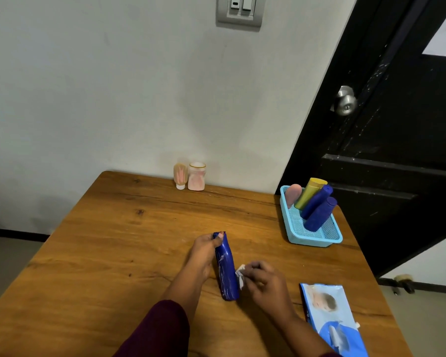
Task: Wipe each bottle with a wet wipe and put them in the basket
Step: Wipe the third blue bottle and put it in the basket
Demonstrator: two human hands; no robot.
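A: Furthest left?
B: At the back edge of the bench (pixel 113 228), against the wall: a peach tube (pixel 180 175) standing on its cap, touching a pink jar (pixel 196 176) just to its right.
A: And nearer the front?
B: Left hand (pixel 204 249), fingers (pixel 218 236) clenched round the far end of a blue bottle (pixel 225 269). Streaked with white, near end down by the bench; lying or propped, hard to tell.
A: Right of that?
B: Right hand (pixel 264 282), fingers pinching a crumpled wet wipe (pixel 240 275), pressed to the blue bottle's side.
A: Further right?
B: Lying flat by the front edge, a blue wipes pack (pixel 330 318). Beyond it, at the right rear corner of the bench, a light-blue basket (pixel 309 239) holding a pink bottle (pixel 292 194), a yellow bottle (pixel 309 191) and two dark blue bottles (pixel 317 202), all leaning toward its far end.
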